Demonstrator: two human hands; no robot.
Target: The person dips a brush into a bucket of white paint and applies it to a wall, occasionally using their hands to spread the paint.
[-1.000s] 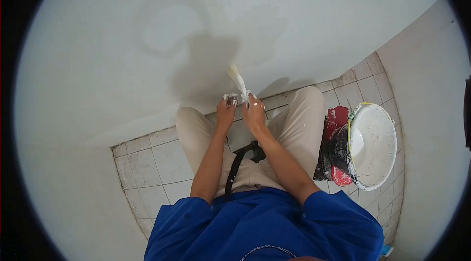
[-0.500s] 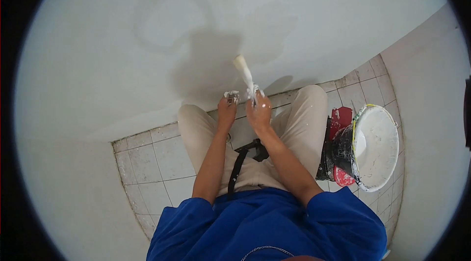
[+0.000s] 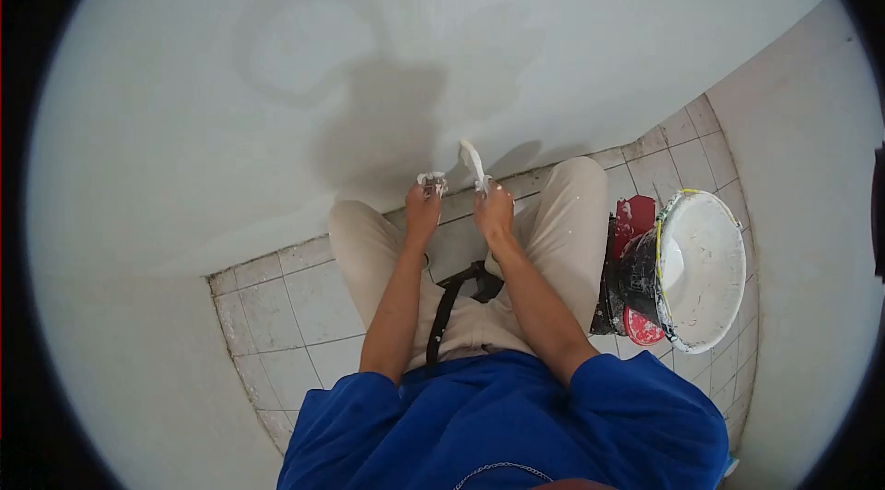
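My right hand [image 3: 494, 206] is closed around the lower end of a white-smeared brush [image 3: 472, 158], whose pale tip points up towards the wall [image 3: 369, 140]. White paste covers the fingertips. Beside it, a short gap to the left, my left hand [image 3: 424, 204] is closed, with white paste and a small greyish thing at its fingers, too small to make out. Both hands are held between my knees, close to the foot of the wall.
On the right stands a white-coated bucket [image 3: 719, 273] with a yellow rim edge, beside black and red containers [image 3: 634, 218] spattered white. Pale floor tiles [image 3: 318, 301] meet the wall below. Side walls rise at the left and right.
My right hand has moved slightly right, away from my left hand. The brush has turned, now looking narrower and shorter, its tip lower. My left hand has barely shifted.
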